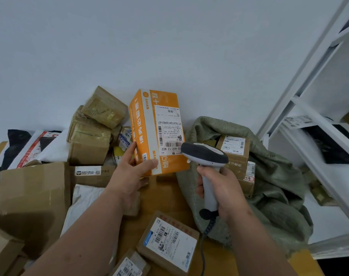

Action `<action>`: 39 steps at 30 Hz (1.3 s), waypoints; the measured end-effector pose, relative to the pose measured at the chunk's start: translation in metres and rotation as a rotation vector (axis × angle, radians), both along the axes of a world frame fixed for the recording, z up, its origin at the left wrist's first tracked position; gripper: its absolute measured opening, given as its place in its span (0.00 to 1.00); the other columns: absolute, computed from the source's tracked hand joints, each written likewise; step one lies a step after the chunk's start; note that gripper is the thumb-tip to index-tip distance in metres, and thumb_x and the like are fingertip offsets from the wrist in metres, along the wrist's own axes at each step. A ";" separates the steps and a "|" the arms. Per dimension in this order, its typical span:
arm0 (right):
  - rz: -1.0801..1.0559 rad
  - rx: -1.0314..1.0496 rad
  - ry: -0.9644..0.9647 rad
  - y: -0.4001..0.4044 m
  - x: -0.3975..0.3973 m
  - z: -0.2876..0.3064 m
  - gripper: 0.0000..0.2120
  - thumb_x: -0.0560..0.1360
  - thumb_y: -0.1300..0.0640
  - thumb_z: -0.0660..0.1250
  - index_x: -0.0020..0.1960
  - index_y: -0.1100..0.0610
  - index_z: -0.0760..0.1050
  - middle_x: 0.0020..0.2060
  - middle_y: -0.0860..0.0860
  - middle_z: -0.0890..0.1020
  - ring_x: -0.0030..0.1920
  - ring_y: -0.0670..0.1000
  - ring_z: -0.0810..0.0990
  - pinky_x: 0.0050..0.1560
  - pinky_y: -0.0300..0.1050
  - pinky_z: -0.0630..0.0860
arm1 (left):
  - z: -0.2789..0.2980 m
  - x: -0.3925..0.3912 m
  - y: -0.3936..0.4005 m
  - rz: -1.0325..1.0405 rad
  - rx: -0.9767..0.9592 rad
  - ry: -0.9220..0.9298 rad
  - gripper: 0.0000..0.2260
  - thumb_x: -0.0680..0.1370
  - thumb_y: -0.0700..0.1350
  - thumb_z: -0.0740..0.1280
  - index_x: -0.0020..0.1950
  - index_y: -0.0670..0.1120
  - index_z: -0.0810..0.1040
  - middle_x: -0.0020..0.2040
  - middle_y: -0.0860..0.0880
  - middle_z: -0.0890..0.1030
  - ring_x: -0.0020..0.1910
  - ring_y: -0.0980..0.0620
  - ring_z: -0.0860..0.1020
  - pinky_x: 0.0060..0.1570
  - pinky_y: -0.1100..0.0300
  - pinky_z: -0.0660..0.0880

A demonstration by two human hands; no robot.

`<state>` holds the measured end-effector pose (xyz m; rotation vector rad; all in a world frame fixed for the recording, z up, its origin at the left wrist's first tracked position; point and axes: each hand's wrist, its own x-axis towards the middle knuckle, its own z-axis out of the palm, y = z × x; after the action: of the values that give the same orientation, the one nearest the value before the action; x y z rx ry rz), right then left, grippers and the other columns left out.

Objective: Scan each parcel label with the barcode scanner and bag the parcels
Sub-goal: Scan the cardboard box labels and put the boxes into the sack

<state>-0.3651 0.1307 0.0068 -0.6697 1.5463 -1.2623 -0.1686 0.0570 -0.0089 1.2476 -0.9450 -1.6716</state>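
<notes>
Orange box (149,134) reads "SHIAN"; its label (169,129) "YT7631041698147".

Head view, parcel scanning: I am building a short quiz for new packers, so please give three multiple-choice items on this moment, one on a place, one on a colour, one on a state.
1. Where does the green woven sack lie relative to the orange box?
A. to its right
B. to its left
C. under it

2. What colour is the box that the left hand holds?
A. blue and black
B. orange and white
C. plain brown

3. What is the state of the right hand?
A. flat on the table
B. curled round the barcode scanner
C. inside the sack

Answers:
1 A: the sack sits right of the box, with brown parcels in its mouth.
2 B: orange faces, a white band and a white label.
3 B: the fingers wrap the scanner's handle, its head close to the label.
</notes>
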 end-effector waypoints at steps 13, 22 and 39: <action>-0.425 -0.166 -0.109 0.020 -0.039 -0.003 0.11 0.76 0.54 0.72 0.58 0.50 0.77 0.43 0.49 0.85 0.46 0.53 0.84 0.48 0.51 0.82 | 0.028 -0.051 -0.001 -0.283 -0.032 -0.019 0.33 0.70 0.49 0.73 0.73 0.59 0.65 0.55 0.51 0.84 0.50 0.53 0.84 0.47 0.52 0.81; -0.632 -0.156 -0.213 0.051 -0.085 -0.016 0.10 0.75 0.46 0.73 0.51 0.39 0.72 0.55 0.48 0.85 0.55 0.56 0.84 0.59 0.66 0.78 | 0.025 -0.114 0.016 -0.640 0.025 -0.220 0.36 0.63 0.61 0.72 0.71 0.59 0.69 0.58 0.49 0.81 0.56 0.47 0.80 0.52 0.51 0.80; -0.858 0.051 -0.104 0.096 -0.165 -0.031 0.35 0.68 0.46 0.78 0.68 0.49 0.65 0.58 0.51 0.81 0.53 0.57 0.83 0.52 0.64 0.81 | 0.007 -0.227 0.044 -0.886 0.035 -0.300 0.28 0.76 0.60 0.68 0.74 0.59 0.64 0.59 0.54 0.79 0.56 0.53 0.79 0.60 0.50 0.77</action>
<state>-0.5303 0.2270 -0.0245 0.1415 1.8362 -1.8223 -0.3953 0.1014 -0.0019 1.1938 -1.8460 -2.1819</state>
